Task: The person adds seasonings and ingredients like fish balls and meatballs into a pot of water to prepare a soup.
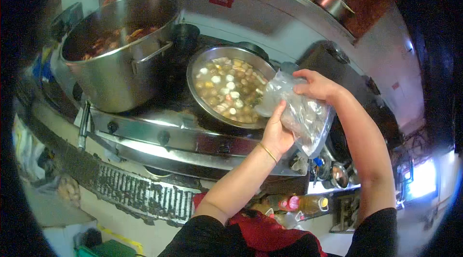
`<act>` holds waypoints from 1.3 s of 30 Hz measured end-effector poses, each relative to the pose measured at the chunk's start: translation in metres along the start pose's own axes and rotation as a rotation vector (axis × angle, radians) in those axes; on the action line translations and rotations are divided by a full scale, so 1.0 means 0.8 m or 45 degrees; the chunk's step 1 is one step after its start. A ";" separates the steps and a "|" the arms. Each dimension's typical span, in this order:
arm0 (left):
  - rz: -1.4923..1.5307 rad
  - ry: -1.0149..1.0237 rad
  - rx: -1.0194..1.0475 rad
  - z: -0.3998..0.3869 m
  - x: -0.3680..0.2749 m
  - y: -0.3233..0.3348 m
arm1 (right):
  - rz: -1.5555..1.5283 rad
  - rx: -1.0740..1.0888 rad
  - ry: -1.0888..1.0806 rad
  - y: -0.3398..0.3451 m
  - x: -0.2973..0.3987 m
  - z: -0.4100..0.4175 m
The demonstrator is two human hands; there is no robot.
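Note:
My left hand (277, 134), with a thin bangle on its wrist, supports a clear plastic bag (307, 123) from the near side. At the bag's upper part, my right hand (315, 86) grips the film. The bag is tilted, with its upper left end over the right rim of a wide steel basin (190, 85). Whitish, blurred contents show through the plastic. Inside the basin, white balls (230, 85), brownish balls and pale pieces sit in cloudy liquid. The bag hides part of the basin's right side.
Left of the basin stands a tall steel stockpot (108, 85) holding reddish-brown food. Both vessels stand on a steel cooking range (188, 136) with knobs along its front. A floor grate (144, 188) runs below. Bottles of yellowish oil (305, 203) lie lower right.

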State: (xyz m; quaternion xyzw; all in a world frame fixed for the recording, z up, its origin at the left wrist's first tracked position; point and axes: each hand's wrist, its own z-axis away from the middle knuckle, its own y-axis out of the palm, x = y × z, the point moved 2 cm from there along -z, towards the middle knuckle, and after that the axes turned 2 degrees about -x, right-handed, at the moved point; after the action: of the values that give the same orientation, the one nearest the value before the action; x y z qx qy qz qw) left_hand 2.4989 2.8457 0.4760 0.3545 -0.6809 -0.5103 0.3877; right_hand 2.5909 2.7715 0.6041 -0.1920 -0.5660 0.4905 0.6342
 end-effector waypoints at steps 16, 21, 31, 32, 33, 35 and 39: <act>0.114 -0.160 -0.027 -0.019 -0.001 0.015 | 0.053 -0.111 -0.092 -0.016 0.039 -0.001; -0.192 -0.037 -0.145 -0.013 -0.005 0.011 | -0.154 -0.238 -0.226 -0.010 0.010 0.023; -1.867 0.483 0.018 0.059 -0.022 -0.004 | -1.368 -0.769 -0.429 0.157 -0.153 0.115; -2.175 0.406 -0.105 0.078 -0.016 0.001 | -1.391 -0.759 -0.404 0.178 -0.156 0.124; -2.471 0.310 -0.234 0.099 -0.009 0.006 | -1.462 -0.761 -0.447 0.198 -0.158 0.138; -2.566 0.428 -0.114 0.139 0.002 -0.016 | -1.477 -0.676 -0.542 0.240 -0.186 0.162; -2.204 0.366 -0.467 0.270 0.047 -0.104 | -0.617 -0.158 -0.475 0.330 -0.220 0.238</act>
State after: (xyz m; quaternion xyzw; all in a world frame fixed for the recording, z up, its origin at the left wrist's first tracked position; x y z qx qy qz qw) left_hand 2.2969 2.8844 0.3626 0.7368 -0.0277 -0.6755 -0.0010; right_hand 2.3330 2.6815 0.3544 0.0033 -0.7307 0.3163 0.6050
